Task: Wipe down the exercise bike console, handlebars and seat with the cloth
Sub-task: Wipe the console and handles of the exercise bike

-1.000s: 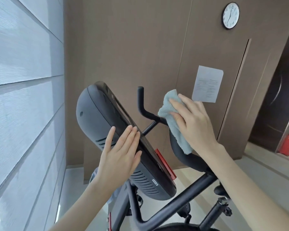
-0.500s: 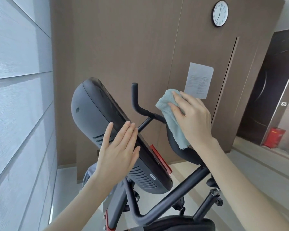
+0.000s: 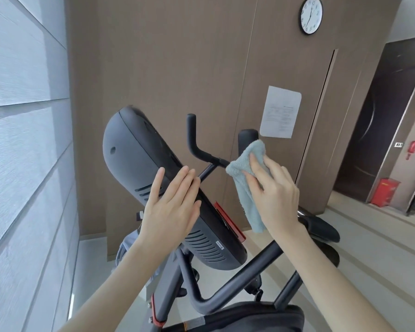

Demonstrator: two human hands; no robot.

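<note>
Cloth of light blue terry (image 3: pixel 248 185), clamped in the right hand (image 3: pixel 274 190), has slid outward along the black tubular handlebar (image 3: pixel 201 153), uncovering its far grip. Left hand (image 3: pixel 171 207), fingers together and flat, still steadies the dark grey console (image 3: pixel 139 168). Handlebar wiping seems underway; the black padded seat (image 3: pixel 249 318) waits below.

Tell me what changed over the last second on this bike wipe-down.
The right hand slid the cloth down the handlebar, uncovering the grip's round top end. Unchanged: it still grips the cloth, and the left hand stays flat against the console.
</note>
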